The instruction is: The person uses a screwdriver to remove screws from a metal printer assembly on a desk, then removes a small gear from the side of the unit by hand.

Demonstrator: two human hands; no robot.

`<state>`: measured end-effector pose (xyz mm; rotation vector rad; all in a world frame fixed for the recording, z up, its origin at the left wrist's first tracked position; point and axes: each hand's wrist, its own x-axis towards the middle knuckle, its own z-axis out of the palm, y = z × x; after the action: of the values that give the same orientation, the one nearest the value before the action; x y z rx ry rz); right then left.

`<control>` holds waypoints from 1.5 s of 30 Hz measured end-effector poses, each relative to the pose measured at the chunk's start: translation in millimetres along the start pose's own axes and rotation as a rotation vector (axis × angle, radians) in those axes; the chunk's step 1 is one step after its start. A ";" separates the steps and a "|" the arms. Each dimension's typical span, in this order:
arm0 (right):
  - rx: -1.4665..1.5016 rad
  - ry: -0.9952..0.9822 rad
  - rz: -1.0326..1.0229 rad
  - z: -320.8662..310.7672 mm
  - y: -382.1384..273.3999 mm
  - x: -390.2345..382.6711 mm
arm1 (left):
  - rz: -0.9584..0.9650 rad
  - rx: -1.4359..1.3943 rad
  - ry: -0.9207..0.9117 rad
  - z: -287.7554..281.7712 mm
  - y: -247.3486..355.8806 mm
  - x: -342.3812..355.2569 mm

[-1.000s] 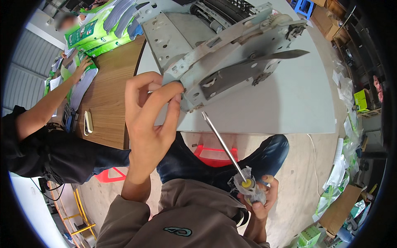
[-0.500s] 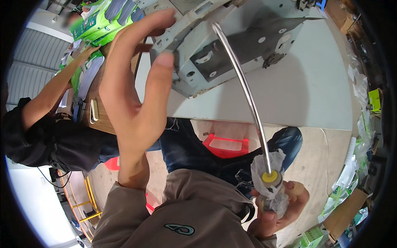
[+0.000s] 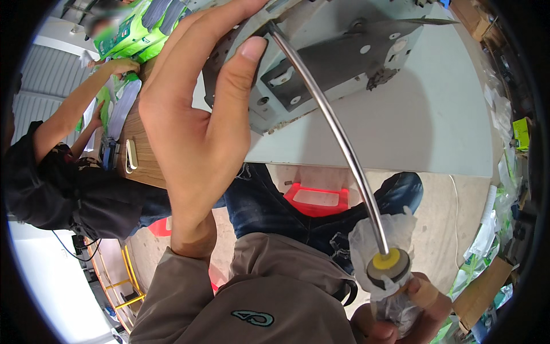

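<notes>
My left hand reaches up to the grey metal frame on the table, its index finger and thumb gripping the frame's upper left part. My right hand is closed round the screwdriver handle, which is wrapped in crumpled clear plastic and has a yellow collar. The screwdriver's long steel shaft rises up-left, its tip at the frame just right of my left thumb. A dark plate with holes lies along the frame's underside.
A pale tabletop adjoins a wooden desk with green packs. A co-worker sits at left, hands on packs. Red stools stand below. Cardboard and plastic wrappings line the right.
The screwdriver has risen from below the frame to touch it, and my right hand has moved right. My left hand has shifted up along the frame, which now appears higher in view.
</notes>
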<state>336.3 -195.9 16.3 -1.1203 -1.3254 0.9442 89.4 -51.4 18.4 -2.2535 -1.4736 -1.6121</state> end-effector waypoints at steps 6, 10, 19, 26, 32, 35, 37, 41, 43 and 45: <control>-0.124 0.056 -1.025 -4.6 51.4 5.3 | 0.050 0.033 -0.011 -5.1 -3.1 3.2; -0.059 -0.032 -0.175 6.2 -9.8 11.0 | 0.186 -0.426 -0.001 3.2 -14.7 -0.4; 0.171 0.095 -0.092 -7.1 -4.4 12.2 | 0.065 0.036 -0.096 -10.7 4.6 7.5; -0.672 -0.383 -0.602 -32.3 -25.6 31.6 | 0.073 0.056 -0.106 -15.0 6.8 10.5; -1.240 -0.308 -0.624 -27.3 -56.8 33.1 | 0.180 0.177 -0.074 -10.2 13.7 16.6; -1.318 -0.227 -0.795 -30.0 -59.8 42.0 | 0.198 0.204 -0.105 -12.2 18.1 18.9; -1.183 -0.170 -0.735 -25.9 -55.6 42.2 | 0.232 0.210 -0.116 -10.2 18.1 19.3; -0.581 -0.165 -0.479 -16.2 -40.0 27.5 | 0.170 0.067 -0.102 -7.4 19.4 13.9; -0.029 -0.017 -0.002 -5.8 -44.4 19.3 | 0.253 0.086 -0.142 -10.7 16.2 14.6; 0.181 0.006 0.188 -2.2 -43.7 26.8 | 0.192 0.079 -0.161 -14.5 20.0 12.6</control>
<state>335.9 -180.3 65.2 -1.1190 -1.1186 1.1742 92.7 -61.1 44.2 -2.4429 -1.2766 -1.3247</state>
